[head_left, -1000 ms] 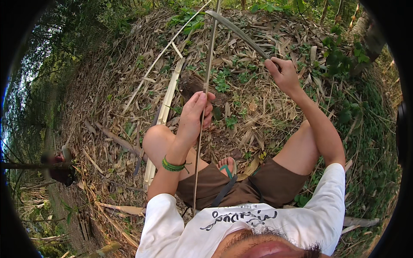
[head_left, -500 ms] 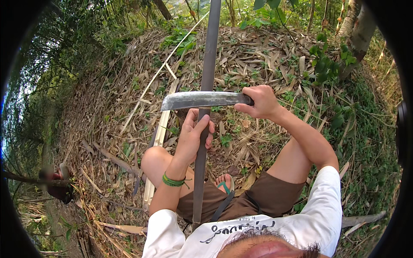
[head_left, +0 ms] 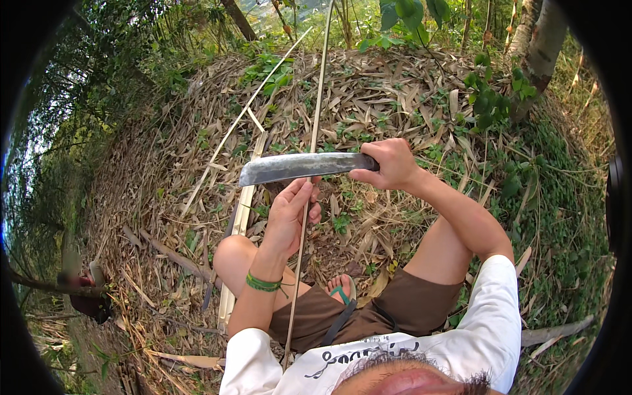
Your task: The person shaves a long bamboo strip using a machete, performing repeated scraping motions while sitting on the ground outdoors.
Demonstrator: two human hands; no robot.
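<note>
clenched round the curved knife (head_left: 306, 167), my right hand (head_left: 393, 164) holds it across the strip (head_left: 320, 85) my left hand (head_left: 287, 214) pinches.

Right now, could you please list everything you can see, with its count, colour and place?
Knife: one, grey blade, dark handle, across the held strip
Held strip: one, tan, running from top centre toward the lap
Loose strips: several, pale, on the ground left of centre
Branches: at least two, grey-brown, left and lower right
Dry leaves: many, tan, over the ground
Plants: many, green, throughout
Trees: several, grey-brown, mostly along the top
Another person: one, dark clothing, far left, blurred
T-shirt: one, white, bottom
Shorts: one pair, brown, lower centre
Bracelet: green, left wrist, count unclear
Left hand: one, bare, on the strip
Right hand: one, bare, gripping the handle
</note>
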